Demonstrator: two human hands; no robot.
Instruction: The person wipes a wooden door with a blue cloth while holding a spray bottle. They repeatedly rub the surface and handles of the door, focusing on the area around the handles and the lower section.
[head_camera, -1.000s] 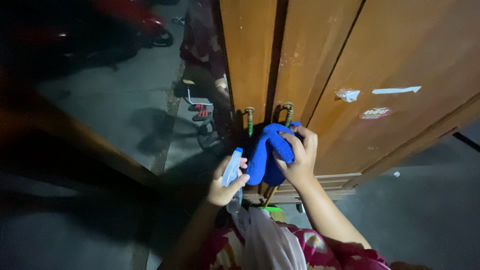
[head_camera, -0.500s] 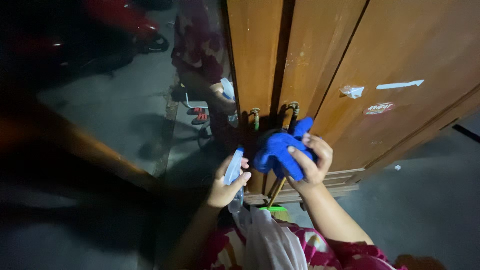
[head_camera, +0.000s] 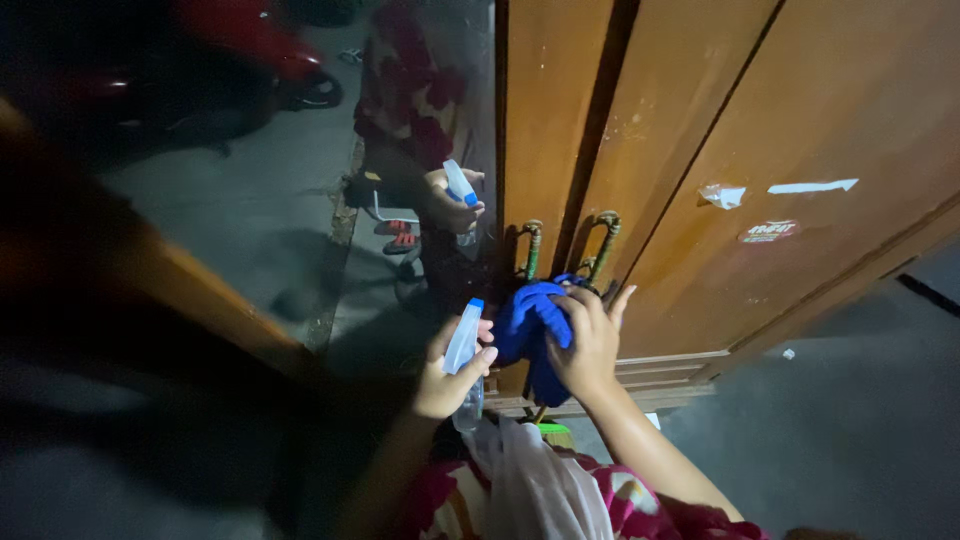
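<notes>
The right hand (head_camera: 590, 340) presses a blue cloth (head_camera: 528, 325) against the lower part of the wooden wardrobe (head_camera: 700, 120). Its fingers are spread over the cloth and bent around it, so the cloth is bunched under the palm. The cloth lies just below the two metal handles (head_camera: 565, 245) of the wardrobe doors and touches the wood there; a part of it hangs down toward the base board of the wardrobe.

The left hand (head_camera: 450, 375) is closed around a spray bottle (head_camera: 464, 350) with a clear body and a blue and white head. The bottle stands nearly upright, just to the left of the cloth, and its head is turned toward the wardrobe. The two hands are near each other, and the cloth is between them and the doors.

To the left of the handles, the wardrobe has a mirror panel (head_camera: 440, 120). In the mirror a hand with the same kind of spray bottle and a garment with a red pattern are visible. On the right door, well apart from the handles, there are scraps of white tape (head_camera: 812, 186) and a small sticker (head_camera: 769, 231).

Below the hands, at the foot of the wardrobe, a white fabric (head_camera: 540, 480) hangs over clothing with a pink pattern. The floor (head_camera: 850, 420) to the right of the wardrobe is grey and dark. Far to the left of the wardrobe a red thing (head_camera: 260, 50) is on the floor, too blurred to tell what it is.
</notes>
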